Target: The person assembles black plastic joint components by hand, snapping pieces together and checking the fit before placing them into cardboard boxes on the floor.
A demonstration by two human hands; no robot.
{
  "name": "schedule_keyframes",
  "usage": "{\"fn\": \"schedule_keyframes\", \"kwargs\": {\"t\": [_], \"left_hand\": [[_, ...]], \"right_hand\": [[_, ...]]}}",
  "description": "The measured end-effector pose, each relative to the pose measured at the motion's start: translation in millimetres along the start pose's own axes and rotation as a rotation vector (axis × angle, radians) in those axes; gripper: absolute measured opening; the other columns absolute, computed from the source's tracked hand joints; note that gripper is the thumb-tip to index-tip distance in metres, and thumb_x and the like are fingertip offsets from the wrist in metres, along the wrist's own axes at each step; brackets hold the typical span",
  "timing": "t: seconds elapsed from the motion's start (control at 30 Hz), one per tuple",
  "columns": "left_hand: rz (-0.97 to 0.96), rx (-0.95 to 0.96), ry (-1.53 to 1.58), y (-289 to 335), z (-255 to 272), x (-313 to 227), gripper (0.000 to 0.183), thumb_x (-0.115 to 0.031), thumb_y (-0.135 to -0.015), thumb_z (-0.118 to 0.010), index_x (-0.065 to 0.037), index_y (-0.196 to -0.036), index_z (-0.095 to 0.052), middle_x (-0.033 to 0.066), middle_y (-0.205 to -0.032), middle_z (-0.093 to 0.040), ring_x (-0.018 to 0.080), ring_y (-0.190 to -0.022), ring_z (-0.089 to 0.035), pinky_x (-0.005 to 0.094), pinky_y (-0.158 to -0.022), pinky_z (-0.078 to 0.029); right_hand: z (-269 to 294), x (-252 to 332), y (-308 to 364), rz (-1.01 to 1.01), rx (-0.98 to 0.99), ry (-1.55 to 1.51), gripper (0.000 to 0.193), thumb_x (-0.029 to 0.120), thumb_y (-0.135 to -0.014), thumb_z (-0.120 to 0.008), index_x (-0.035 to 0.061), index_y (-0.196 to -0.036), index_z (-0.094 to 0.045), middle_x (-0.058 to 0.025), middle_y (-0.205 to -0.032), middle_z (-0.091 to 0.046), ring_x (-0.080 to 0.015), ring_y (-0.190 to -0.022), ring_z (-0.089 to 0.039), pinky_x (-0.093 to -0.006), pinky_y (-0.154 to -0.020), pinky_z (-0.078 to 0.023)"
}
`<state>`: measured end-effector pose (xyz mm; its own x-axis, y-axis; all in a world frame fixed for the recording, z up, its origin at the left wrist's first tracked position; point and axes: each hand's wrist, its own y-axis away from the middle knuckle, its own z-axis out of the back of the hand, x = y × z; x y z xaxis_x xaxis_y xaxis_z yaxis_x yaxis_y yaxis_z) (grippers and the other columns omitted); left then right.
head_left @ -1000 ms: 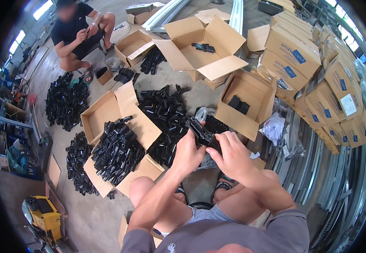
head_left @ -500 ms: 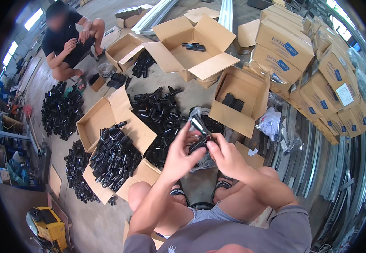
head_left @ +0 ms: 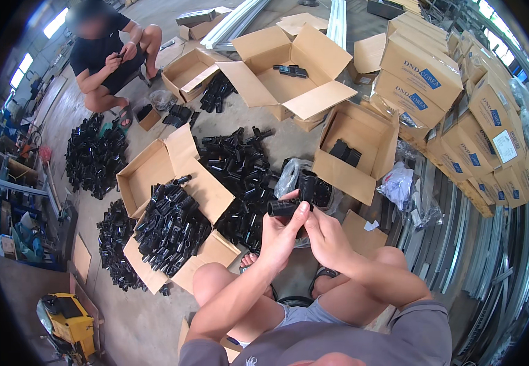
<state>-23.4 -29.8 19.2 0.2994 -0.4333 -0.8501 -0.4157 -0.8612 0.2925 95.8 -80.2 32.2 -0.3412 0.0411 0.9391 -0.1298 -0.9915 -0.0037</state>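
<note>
Between both hands, above my knees, is a black tubular pipe fitting [head_left: 307, 184] with one arm pointing up and another pointing left. My left hand [head_left: 278, 239] is closed round its left arm, thumb on top. My right hand [head_left: 327, 236] grips it near the joint, fingers pressed together. Just beyond the hands sits a clear plastic bag [head_left: 291, 177] with more black pieces around it. A large heap of black fittings [head_left: 234, 165] lies on the floor to the left of that bag. Closer on the left, a tipped carton [head_left: 219, 195] spills a pile of similar fittings [head_left: 173, 229].
Open cartons [head_left: 255, 52] [head_left: 371, 128] ahead hold a few black pieces. Stacked sealed boxes [head_left: 420, 79] stand at the right, above long metal profiles [head_left: 460, 244]. A co-worker [head_left: 109, 58] crouches at the far left, handling a small dark part. A yellow machine [head_left: 72, 323] stands at the lower left.
The fitting has turned in my hands, so one tube now points up and one left. Both hands have drawn closer together and slightly right. The view has shifted a little.
</note>
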Motion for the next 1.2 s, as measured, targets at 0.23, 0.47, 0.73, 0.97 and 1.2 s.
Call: {"fn": "schedule_keyframes", "kwargs": {"t": [0.23, 0.47, 0.73, 0.97, 1.2], "left_hand": [[0.169, -0.020, 0.170, -5, 12, -5, 0.037, -0.029, -0.097, -0.067, -0.002, -0.121, -0.063, 0.0053, -0.105, -0.071, 0.0097, -0.085, -0.066, 0.0242, -0.065, -0.051], [0.184, 0.091, -0.086, 1, 11, -19, 0.034, -0.025, -0.100, -0.061, 0.000, -0.122, -0.060, 0.0082, -0.107, -0.071, 0.0116, -0.079, -0.069, 0.0203, -0.057, -0.048], [-0.069, 0.147, -0.292, -3, 15, -3, 0.031, -0.017, -0.095, -0.068, 0.004, -0.117, -0.061, 0.0064, -0.098, -0.069, 0.0095, -0.087, -0.064, 0.0252, -0.072, -0.052], [-0.026, 0.147, -0.214, -3, 14, -2, 0.035, -0.016, -0.089, -0.076, 0.004, -0.114, -0.063, 0.0029, -0.089, -0.068, 0.0060, -0.075, -0.061, 0.0224, -0.064, -0.050], [0.076, 0.103, -0.193, -2, 15, -5, 0.037, -0.013, -0.084, -0.081, 0.002, -0.114, -0.064, 0.0032, -0.089, -0.068, 0.0057, -0.073, -0.061, 0.0214, -0.061, -0.049]], "right_hand": [[22, 12, -10, 0.158, -0.113, 0.332, 0.025, 0.025, -0.097, -0.060, 0.0020, -0.097, -0.068, -0.0150, -0.075, -0.066, -0.0300, -0.062, -0.065, -0.0398, -0.055, -0.049], [45, -7, -31, -0.185, 0.138, -0.642, 0.037, 0.015, -0.095, -0.068, -0.0005, -0.128, -0.059, -0.0056, -0.106, -0.066, -0.0108, -0.094, -0.062, -0.0258, -0.088, -0.049], [42, -13, -21, -0.170, -0.009, -0.668, 0.038, 0.007, -0.093, -0.069, -0.0061, -0.126, -0.056, -0.0085, -0.102, -0.068, -0.0102, -0.092, -0.065, -0.0251, -0.082, -0.053], [43, -15, -18, -0.199, -0.030, -0.700, 0.038, 0.007, -0.092, -0.070, -0.0064, -0.125, -0.057, -0.0082, -0.102, -0.068, -0.0095, -0.091, -0.064, -0.0250, -0.081, -0.053], [36, -22, -19, -0.192, -0.031, -0.674, 0.038, 0.007, -0.092, -0.071, -0.0078, -0.124, -0.057, -0.0085, -0.101, -0.069, -0.0099, -0.091, -0.064, -0.0253, -0.081, -0.053]]}}
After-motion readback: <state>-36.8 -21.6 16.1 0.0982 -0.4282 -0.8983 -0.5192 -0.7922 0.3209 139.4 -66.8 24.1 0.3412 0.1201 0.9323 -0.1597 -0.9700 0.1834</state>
